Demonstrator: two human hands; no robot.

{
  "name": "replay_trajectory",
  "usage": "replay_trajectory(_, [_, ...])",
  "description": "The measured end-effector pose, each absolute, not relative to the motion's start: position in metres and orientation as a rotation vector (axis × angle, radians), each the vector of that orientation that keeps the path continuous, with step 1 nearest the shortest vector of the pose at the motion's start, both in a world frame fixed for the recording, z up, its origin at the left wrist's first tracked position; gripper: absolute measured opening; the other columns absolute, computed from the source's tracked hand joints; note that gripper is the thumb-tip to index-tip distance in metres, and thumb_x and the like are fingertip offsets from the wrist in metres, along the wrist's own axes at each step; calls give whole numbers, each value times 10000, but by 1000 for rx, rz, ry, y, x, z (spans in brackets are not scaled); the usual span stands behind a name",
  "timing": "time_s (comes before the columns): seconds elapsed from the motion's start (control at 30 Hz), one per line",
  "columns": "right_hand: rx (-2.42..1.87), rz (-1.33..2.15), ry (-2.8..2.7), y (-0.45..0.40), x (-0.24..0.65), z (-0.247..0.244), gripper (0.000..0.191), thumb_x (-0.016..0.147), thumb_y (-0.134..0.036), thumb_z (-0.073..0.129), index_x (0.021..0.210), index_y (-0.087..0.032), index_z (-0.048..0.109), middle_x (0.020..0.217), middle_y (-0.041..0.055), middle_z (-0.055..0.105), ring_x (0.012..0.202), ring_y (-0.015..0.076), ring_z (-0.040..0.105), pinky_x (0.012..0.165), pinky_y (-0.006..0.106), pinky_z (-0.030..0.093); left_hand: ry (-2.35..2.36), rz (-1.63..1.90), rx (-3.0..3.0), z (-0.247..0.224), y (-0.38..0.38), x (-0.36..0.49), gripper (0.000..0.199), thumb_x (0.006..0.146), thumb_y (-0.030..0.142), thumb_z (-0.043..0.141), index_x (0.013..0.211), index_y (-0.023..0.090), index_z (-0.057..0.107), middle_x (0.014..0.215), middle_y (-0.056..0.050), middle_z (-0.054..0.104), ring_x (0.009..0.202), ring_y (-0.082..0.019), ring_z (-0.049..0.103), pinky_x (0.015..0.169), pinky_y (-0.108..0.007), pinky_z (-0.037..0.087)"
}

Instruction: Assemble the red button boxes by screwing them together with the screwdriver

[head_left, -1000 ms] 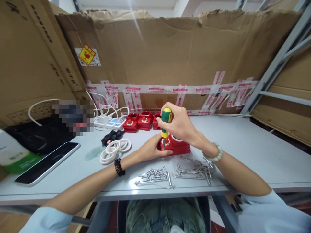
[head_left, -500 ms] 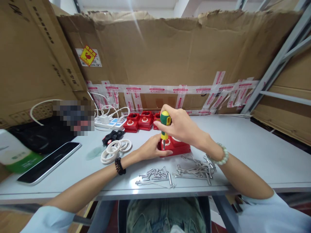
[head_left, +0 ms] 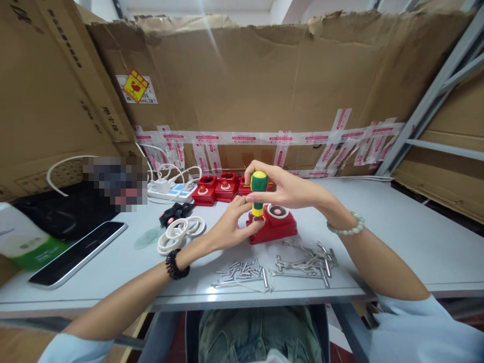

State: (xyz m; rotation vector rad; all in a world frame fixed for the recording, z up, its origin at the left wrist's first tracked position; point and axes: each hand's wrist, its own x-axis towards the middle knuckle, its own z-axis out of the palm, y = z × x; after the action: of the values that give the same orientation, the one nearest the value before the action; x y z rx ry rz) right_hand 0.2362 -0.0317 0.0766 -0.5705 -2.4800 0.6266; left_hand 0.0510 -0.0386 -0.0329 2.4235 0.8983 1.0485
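Observation:
A screwdriver [head_left: 259,187] with a green and yellow handle stands upright, and my right hand [head_left: 283,186] is closed around that handle. Just below it, my left hand [head_left: 230,227] curls its thumb and fingers around the screwdriver's lower end, close over the left part of a red box [head_left: 278,233]. What those left fingers pinch is hidden, as is the screwdriver's tip. On top of the red box is a white ring with a dark round centre. Small metal screws [head_left: 245,269] lie in front of my left hand.
Several more red boxes [head_left: 226,189] stand behind, beside a white power strip [head_left: 176,191] with cables. White rings [head_left: 177,233] and a black strap-like item [head_left: 175,214] lie at left, near a tablet [head_left: 77,254]. T-shaped metal tools [head_left: 312,264] lie front right. Cardboard [head_left: 242,91] walls the back.
My left hand has lifted off the red box's front edge to the screwdriver's lower end. My right hand has turned on the handle and shifted slightly, uncovering the box's white ring.

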Motion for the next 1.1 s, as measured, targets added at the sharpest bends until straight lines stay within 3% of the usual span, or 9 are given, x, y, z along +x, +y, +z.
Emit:
replay_trajectory(0.13, [-580,633,-2476,-31,235,75,192,865,-266,608,969,-202,460,803,-35,471,671,93,422,618,245,383,768,897,2201,-27,-37,47,260,913,352,559,913,154,728,886,-57,744,817,-196,647,777,-303,486])
replay_trajectory(0.6, [-895,266,-2225,-41,226,70,324,783,-439,666,702,-176,495,616,-42,510,567,88,407,549,258,306,711,928,1955,-36,-14,50,293,716,407,780,749,119,740,718,-65,726,652,-149,615,675,-270,477])
replay_trajectory(0.73, [-861,318,-2263,-44,229,73,201,793,-331,651,882,-159,598,750,-1,604,650,114,497,621,275,368,710,990,1893,-40,-12,55,341,649,406,827,639,118,645,615,-18,643,582,-114,545,608,-250,442])
replay_trajectory(0.83, [-814,384,-2323,-44,233,74,248,822,-238,579,1060,-171,563,855,16,626,711,125,529,670,289,399,707,1026,1946,-40,-16,55,339,681,392,810,673,135,590,654,4,611,628,-113,542,633,-245,444])
replay_trajectory(0.97, [-821,507,-2335,-44,234,73,270,828,-185,520,1093,-190,471,871,18,624,715,124,541,626,270,407,674,932,2125,-31,-25,49,281,830,368,679,1014,158,641,941,-51,679,800,-148,594,721,-261,458])
replay_trajectory(1.1, [-822,495,-2286,-44,231,71,285,813,-209,546,1083,-183,458,917,30,615,721,122,539,610,263,411,697,857,2118,-28,-27,47,242,879,366,619,897,142,708,894,-73,721,845,-182,629,789,-300,461])
